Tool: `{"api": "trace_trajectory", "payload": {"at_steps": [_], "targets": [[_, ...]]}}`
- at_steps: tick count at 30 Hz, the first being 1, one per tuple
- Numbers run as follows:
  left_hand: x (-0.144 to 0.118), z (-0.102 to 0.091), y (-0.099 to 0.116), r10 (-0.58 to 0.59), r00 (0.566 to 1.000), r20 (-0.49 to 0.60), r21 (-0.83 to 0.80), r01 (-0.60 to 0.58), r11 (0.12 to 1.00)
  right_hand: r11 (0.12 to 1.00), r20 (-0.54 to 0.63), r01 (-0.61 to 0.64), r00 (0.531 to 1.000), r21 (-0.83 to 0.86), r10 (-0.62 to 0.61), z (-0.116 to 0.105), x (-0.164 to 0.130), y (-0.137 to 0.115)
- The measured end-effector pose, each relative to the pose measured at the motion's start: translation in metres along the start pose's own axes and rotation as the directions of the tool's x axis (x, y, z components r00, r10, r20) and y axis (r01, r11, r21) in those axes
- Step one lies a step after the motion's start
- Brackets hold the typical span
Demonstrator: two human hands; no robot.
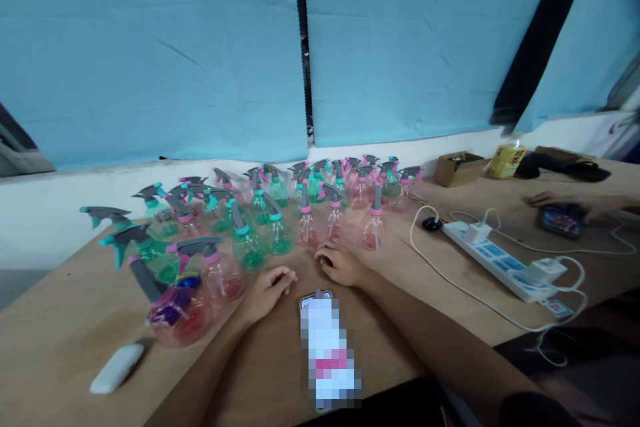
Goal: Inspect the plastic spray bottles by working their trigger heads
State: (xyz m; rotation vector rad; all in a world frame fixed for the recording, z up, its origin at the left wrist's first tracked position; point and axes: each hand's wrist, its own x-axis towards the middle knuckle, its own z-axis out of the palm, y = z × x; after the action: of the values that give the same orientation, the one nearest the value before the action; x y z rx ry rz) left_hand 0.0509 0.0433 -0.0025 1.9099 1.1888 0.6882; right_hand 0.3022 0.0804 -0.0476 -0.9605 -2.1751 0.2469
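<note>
My left hand rests on the wooden table with its fingers loosely bent and apart, holding nothing. To its right lies my right hand, also empty, its fingers loosely curled against the tabletop. Between my forearms a phone lies face up with its screen lit and blurred out. Just beyond the hands stand several round spray bottles with trigger heads, among them a green bottle, a pink bottle and, near my left forearm, a pink bottle with a purple patch.
A white case lies at the left front. On the right are a power strip with plugs and trailing cables, a small cardboard box and a yellow-labelled bottle. Another person's hand holds a phone at far right.
</note>
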Motion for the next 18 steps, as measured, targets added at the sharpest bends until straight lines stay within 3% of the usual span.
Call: {"api": "trace_trajectory", "payload": {"at_steps": [18], "targets": [[-0.0024,-0.0003,0.0077,-0.019,1.000,-0.017,0.003,0.019,1.000,0.999,0.005,-0.028,1.000,-0.034,0.028,-0.0021,-0.0002,-0.0071]]}}
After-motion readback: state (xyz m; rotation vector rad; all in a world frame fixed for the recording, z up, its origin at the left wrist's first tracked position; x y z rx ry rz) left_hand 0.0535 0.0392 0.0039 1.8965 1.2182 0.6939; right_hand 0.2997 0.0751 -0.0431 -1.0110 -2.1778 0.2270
